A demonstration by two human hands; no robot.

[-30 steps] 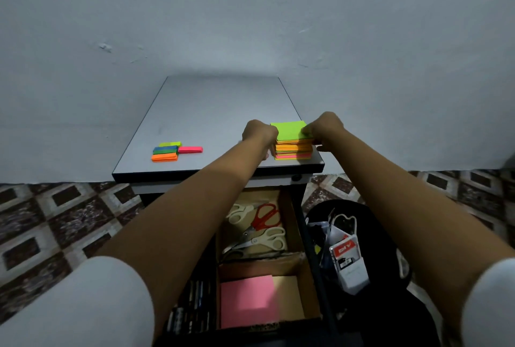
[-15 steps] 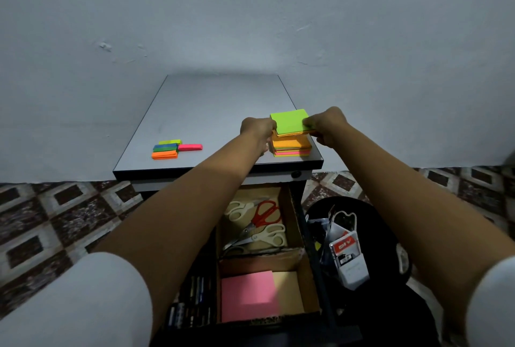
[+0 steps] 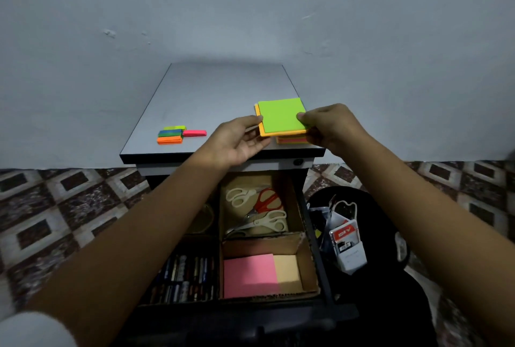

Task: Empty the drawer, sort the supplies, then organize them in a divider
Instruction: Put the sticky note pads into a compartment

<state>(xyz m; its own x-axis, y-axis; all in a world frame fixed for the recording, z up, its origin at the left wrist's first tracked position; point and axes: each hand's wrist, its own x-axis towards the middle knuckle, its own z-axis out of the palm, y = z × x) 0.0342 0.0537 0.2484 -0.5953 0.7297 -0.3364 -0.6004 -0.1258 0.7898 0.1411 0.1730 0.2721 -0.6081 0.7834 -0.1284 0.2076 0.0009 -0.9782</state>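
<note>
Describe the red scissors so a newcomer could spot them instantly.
Under the grey desk top, the open drawer holds a cardboard divider. Its far right compartment has three pairs of scissors. The red scissors lie between two cream-handled pairs, the only ones with red handles.

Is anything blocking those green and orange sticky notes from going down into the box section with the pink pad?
Nothing visible does. The left hand and right hand hold the sticky notes above the cabinet top; the compartment with the pink pad, lower and nearer, is open on top with nothing lying across it.
</note>
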